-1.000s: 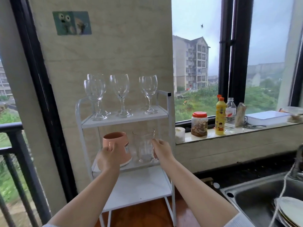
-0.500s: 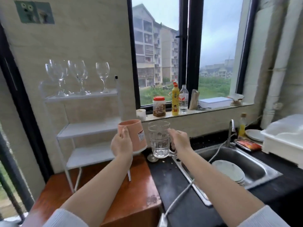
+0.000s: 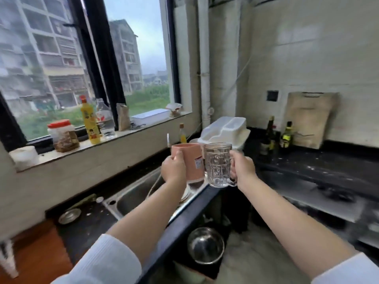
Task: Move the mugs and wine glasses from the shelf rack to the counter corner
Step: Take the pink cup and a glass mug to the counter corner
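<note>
Pink mug [image 3: 189, 160] in the left hand [image 3: 174, 168], glass mug [image 3: 217, 164] in the right hand [image 3: 243, 169]: both are gripped and carried upright in the air over the right end of the sink [image 3: 131, 198], side by side and nearly touching. The left fingers wrap the pink mug's near side; the right fingers curl at the glass mug's handle. The rack and wine glasses are out of view.

The step in hand looks like the carry to the counter corner, likely the dark counter [image 3: 320, 167] far right, by the bottles [image 3: 270, 134] and the board [image 3: 309, 119]. To do it well, keep both mugs level and ease them apart so glass does not knock the other mug. A white rack [image 3: 225, 128] stands just beyond, so pass to its right. Set each down flat on bare counter, clear of the bottles, and loosen the fingers only once the base rests.
</note>
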`<action>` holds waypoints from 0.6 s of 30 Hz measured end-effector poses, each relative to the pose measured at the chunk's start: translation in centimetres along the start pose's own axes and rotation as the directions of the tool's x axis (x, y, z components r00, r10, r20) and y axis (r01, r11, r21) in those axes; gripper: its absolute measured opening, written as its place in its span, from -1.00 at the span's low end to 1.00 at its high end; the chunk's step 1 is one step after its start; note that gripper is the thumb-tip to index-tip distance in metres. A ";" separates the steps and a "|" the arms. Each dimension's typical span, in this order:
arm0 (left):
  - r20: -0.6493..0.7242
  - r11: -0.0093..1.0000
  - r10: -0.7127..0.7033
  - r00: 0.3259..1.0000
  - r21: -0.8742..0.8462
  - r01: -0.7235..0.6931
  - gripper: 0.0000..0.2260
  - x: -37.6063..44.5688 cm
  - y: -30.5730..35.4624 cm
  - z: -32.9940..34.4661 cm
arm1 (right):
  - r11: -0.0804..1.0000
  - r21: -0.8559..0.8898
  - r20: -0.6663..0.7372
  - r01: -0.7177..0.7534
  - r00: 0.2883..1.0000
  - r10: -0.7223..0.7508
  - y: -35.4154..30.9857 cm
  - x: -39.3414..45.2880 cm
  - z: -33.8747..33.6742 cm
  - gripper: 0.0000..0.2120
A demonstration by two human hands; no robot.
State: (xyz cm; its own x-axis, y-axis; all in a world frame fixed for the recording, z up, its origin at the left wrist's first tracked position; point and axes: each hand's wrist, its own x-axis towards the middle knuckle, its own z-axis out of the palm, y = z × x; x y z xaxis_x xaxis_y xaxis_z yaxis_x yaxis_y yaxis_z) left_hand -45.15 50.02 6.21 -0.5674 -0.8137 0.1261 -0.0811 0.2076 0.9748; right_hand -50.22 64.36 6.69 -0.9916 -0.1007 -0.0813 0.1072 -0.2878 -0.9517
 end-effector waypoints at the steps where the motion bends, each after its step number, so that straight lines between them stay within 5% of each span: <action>1: 0.051 1.000 -0.004 0.999 -0.014 0.004 -0.63 -0.2 0.3 3.1 | 1.000 0.005 -0.036 0.011 0.999 -0.010 -0.8 1.4 -2.3 -0.61; 9: 0.476 0.991 -0.037 0.879 -0.099 0.095 -0.68 -1.9 4.9 26.3 | 0.995 -0.032 -0.393 0.089 0.915 -0.095 -7.6 12.3 -19.6 -0.57; 18: 0.698 0.997 0.076 0.712 -0.073 -0.035 -0.60 -8.1 9.7 46.2 | 0.989 0.002 -0.727 0.147 0.680 -0.099 -12.3 17.5 -35.7 -0.59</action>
State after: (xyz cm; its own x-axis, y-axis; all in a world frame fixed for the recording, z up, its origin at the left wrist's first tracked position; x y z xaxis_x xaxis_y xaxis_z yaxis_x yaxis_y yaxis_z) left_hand -79.18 83.74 6.19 -0.9820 -0.1852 0.0361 -0.0009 0.1962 0.9806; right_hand -71.52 100.10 6.44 -0.7371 0.6524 -0.1761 -0.0394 -0.3016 -0.9526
